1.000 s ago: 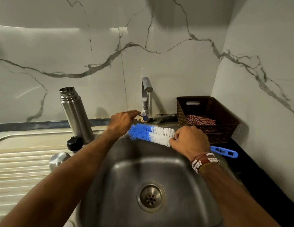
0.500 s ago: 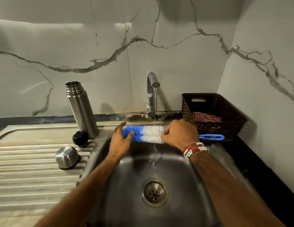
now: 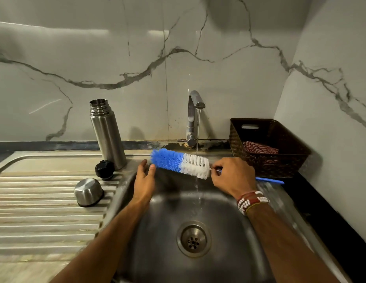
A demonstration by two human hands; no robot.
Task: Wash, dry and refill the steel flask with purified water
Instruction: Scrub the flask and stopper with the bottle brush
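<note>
Flask [image 3: 108, 135] stands open on the drainboard [image 3: 35, 221], left of the sink [image 3: 229, 225], with its black stopper [image 3: 104, 169] and steel cup [image 3: 88, 192] close beside it. Over the sink, the right hand [image 3: 233, 176] pinches the brush [image 3: 181, 163] just behind its white bristles, and water from the tap [image 3: 192, 119] runs onto them. The left hand [image 3: 144, 180] is loose, fingers straight, by the blue tip. To do this well, I think, roll the brush so every bristle gets wet.

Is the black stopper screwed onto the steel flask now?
No, the steel flask stands open-mouthed, and the black stopper lies on the drainboard beside its base.
</note>
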